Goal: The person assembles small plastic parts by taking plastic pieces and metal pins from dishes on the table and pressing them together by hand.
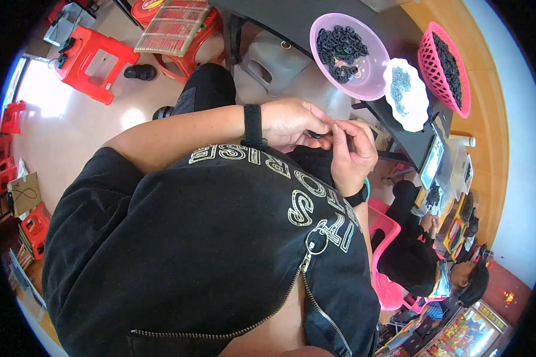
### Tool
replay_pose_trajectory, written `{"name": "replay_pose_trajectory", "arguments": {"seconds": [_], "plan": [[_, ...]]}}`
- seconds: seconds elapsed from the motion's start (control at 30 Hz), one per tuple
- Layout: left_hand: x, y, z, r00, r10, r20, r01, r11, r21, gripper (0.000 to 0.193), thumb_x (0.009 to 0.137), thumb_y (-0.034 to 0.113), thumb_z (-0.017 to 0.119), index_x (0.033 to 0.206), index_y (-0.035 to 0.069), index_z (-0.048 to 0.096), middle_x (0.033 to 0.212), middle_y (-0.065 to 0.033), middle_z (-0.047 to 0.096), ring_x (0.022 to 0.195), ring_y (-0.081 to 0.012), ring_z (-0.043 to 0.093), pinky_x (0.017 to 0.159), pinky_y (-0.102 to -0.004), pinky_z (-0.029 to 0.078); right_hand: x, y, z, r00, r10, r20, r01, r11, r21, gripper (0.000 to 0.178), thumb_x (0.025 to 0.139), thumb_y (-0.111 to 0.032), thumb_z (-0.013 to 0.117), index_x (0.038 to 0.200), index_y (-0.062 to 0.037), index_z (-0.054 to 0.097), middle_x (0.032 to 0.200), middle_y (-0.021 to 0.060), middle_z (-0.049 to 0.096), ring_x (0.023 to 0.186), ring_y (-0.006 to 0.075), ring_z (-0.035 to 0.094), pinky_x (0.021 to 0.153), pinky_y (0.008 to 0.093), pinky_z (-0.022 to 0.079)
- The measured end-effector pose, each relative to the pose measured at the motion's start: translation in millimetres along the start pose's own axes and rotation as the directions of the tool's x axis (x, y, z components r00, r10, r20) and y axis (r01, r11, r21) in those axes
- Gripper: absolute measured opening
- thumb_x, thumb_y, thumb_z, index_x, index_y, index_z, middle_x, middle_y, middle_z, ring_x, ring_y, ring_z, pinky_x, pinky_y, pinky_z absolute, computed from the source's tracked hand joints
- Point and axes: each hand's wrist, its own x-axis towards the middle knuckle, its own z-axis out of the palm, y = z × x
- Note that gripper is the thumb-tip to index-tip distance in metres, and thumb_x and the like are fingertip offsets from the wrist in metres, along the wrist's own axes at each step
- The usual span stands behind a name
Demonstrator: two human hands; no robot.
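Note:
My left hand (292,121) and my right hand (354,156) meet in front of my body, fingertips pinched together and touching. A small black part (314,135) shows between the fingers of my left hand; most of it is covered. Whatever my right hand grips is hidden behind its thumb and bent fingers. Beyond my hands, on the dark table (268,13), stands a light purple bowl (372,83) with many black ring-shaped parts (341,50). Beside it, a white scalloped plate (415,113) carries tiny silvery pieces (400,89).
A pink lattice basket (433,74) of black parts stands at the far right. One co-worker (423,250) sits right, near a pink chair (387,238). Red stools (92,62) and a grey stool (274,59) are on the floor. A woven bamboo mat (173,27) rests on another stool.

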Motion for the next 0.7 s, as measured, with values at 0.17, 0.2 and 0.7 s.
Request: {"name": "replay_pose_trajectory", "arguments": {"seconds": [0.17,0.2,0.7], "plan": [[-13,4,17,0.997,0.077,-0.022,-0.064,0.928,0.367,0.014,0.088,0.011,0.052,0.092,0.001,0.061,0.079,-0.0036,0.061,0.065,-0.0065,0.055,0.054,-0.0185,0.044,-2,-5,0,0.999,0.029,-0.037,-0.031,0.998,-0.055,0.006,0.078,0.0,0.064,0.084,-0.0002,0.064,0.079,0.0083,0.058,0.071,0.0154,0.057,0.064,0.0252,0.046],[-13,3,16,0.997,0.077,-0.021,-0.064,0.929,0.364,0.014,0.088,0.011,0.052,0.092,0.001,0.061,0.079,-0.0036,0.061,0.065,-0.0065,0.055,0.054,-0.0185,0.044,-2,-7,0,0.999,0.031,-0.029,-0.033,0.997,-0.074,0.006,0.078,0.0,0.063,0.084,-0.0001,0.064,0.079,0.0082,0.059,0.071,0.0151,0.057,0.064,0.0251,0.046],[-9,-3,-1,0.984,0.168,-0.058,-0.127,0.893,0.432,0.015,0.087,0.016,0.057,0.091,0.002,0.062,0.077,-0.0019,0.062,0.057,-0.0043,0.05,0.05,-0.0172,0.041,-9,-5,-10,0.883,0.458,0.102,-0.446,0.753,0.485,0.01,0.083,-0.003,0.06,0.092,0.0014,0.064,0.079,0.0029,0.062,0.07,0.0085,0.055,0.065,0.0211,0.044]]}}
